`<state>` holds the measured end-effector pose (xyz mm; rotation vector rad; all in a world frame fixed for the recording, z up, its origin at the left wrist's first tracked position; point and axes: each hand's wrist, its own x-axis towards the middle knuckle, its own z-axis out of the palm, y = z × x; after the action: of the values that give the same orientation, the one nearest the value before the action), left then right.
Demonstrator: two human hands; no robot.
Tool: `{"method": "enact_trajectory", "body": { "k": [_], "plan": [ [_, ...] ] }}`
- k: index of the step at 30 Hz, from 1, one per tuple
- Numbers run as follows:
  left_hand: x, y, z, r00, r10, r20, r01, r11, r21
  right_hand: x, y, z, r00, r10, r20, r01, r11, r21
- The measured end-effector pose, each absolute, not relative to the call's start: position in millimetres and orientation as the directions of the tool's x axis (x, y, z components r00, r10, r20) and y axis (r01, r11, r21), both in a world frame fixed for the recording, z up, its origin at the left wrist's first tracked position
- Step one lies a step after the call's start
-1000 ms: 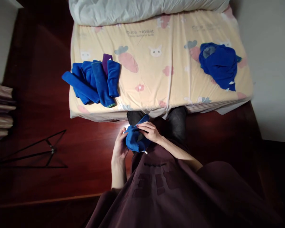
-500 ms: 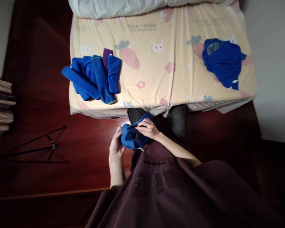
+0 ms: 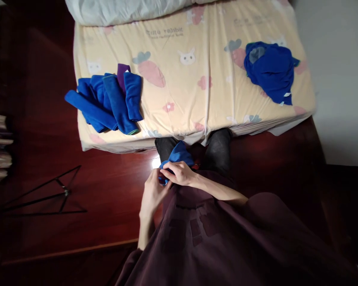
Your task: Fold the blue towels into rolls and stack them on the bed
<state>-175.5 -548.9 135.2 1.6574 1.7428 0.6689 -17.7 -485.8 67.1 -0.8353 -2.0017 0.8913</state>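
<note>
A blue towel [image 3: 180, 154] hangs bunched in front of my lap, gripped by both hands. My left hand [image 3: 153, 190] closes its fingers on the near left part of the cloth. Pinching the towel from the right, my right hand [image 3: 179, 174] has its fingertips close to those of the left. Both hands partly hide the cloth between them. On the left of the bed lies a group of folded blue towels [image 3: 116, 101], with a purple cloth [image 3: 123, 77] among them. At the right of the bed is a crumpled heap of blue towels [image 3: 271, 71] with small white tags.
The bed [image 3: 179, 91] has a yellow sheet printed with carrots and rabbits, its front edge at my knees. A pale quilt [image 3: 122, 11] lies along the far side. Black tripod legs [image 3: 66, 193] stand on the dark red floor [image 3: 113, 198] at left. A wall [image 3: 340, 87] bounds the right.
My hands have come closer together and slightly nearer my body. The held towel is more gathered between them, with its upper part flared out. The head view has shifted a little.
</note>
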Motion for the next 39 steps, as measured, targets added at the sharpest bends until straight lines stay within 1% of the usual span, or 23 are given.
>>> {"method": "enact_trajectory", "body": {
  "k": [3,8,10,11,14,16,18,21,23,25,28,29,31,33,36,38,39],
  "plan": [
    [-152.9,-552.3,124.1,-0.157,0.987,0.02,0.716,0.1,0.691,-10.1,-485.5,80.6,-0.494,0.778,0.388,0.25,0.554,-0.794],
    [-150.1,-542.6,105.8,-0.236,0.958,0.162,0.763,0.079,0.642,1.9,-485.8,96.2,-0.451,0.833,0.322,0.227,0.456,-0.861],
    [-159.1,-534.5,98.3,-0.238,0.953,0.187,0.777,0.072,0.625,4.2,-487.7,101.5,-0.42,0.861,0.286,0.181,0.388,-0.904],
    [-164.3,-530.3,94.2,-0.23,0.958,0.172,0.774,0.073,0.629,5.2,-488.6,104.2,-0.401,0.878,0.262,0.148,0.344,-0.927],
    [-178.4,-519.7,82.0,-0.142,0.988,0.063,0.748,0.066,0.66,9.5,-488.0,111.6,-0.324,0.933,0.156,0.032,0.176,-0.984],
    [-186.1,-515.5,76.3,-0.111,0.993,0.044,0.766,0.057,0.641,14.1,-484.1,114.9,-0.274,0.959,0.065,-0.026,0.06,-0.998],
    [-193.6,-513.1,74.2,-0.145,0.985,0.09,0.811,0.066,0.582,20.9,-478.0,116.0,-0.239,0.971,-0.012,-0.072,-0.03,-0.997],
    [-205.3,-509.7,79.2,-0.176,0.972,0.155,0.862,0.076,0.501,35.7,-467.3,113.6,-0.24,0.966,-0.093,-0.142,-0.13,-0.981],
    [-212.5,-506.0,88.2,-0.151,0.969,0.194,0.883,0.044,0.467,48.1,-461.0,111.2,-0.279,0.95,-0.138,-0.165,-0.189,-0.968],
    [-218.8,-501.5,101.6,-0.115,0.956,0.269,0.903,-0.012,0.429,60.6,-457.1,109.4,-0.361,0.92,-0.156,-0.159,-0.226,-0.961],
    [-229.1,-496.1,128.0,-0.061,0.914,0.402,0.927,-0.098,0.362,75.7,-458.3,106.7,-0.503,0.855,-0.123,-0.126,-0.214,-0.969],
    [-233.5,-495.6,137.6,-0.056,0.895,0.442,0.932,-0.112,0.346,79.2,-460.4,104.7,-0.525,0.844,-0.11,-0.105,-0.193,-0.976],
    [-244.5,-498.0,156.6,-0.076,0.853,0.517,0.943,-0.106,0.314,84.7,-465.5,97.6,-0.514,0.854,-0.08,-0.053,-0.124,-0.991],
    [-257.6,-504.9,173.9,-0.152,0.789,0.596,0.96,-0.026,0.28,89.8,-468.5,86.2,-0.458,0.889,-0.029,-0.004,-0.034,-0.999],
    [-277.7,-521.3,194.3,-0.317,0.638,0.702,0.948,0.182,0.262,101.4,-463.8,65.6,-0.315,0.945,0.09,0.099,0.127,-0.987],
    [-289.5,-532.9,203.4,-0.413,0.521,0.747,0.909,0.29,0.3,112.4,-454.7,54.6,-0.211,0.963,0.169,0.222,0.216,-0.951],
    [-294.8,-538.2,206.6,-0.462,0.528,0.713,0.886,0.307,0.347,118.7,-449.3,50.9,-0.172,0.964,0.202,0.285,0.245,-0.927]
  ]
}}
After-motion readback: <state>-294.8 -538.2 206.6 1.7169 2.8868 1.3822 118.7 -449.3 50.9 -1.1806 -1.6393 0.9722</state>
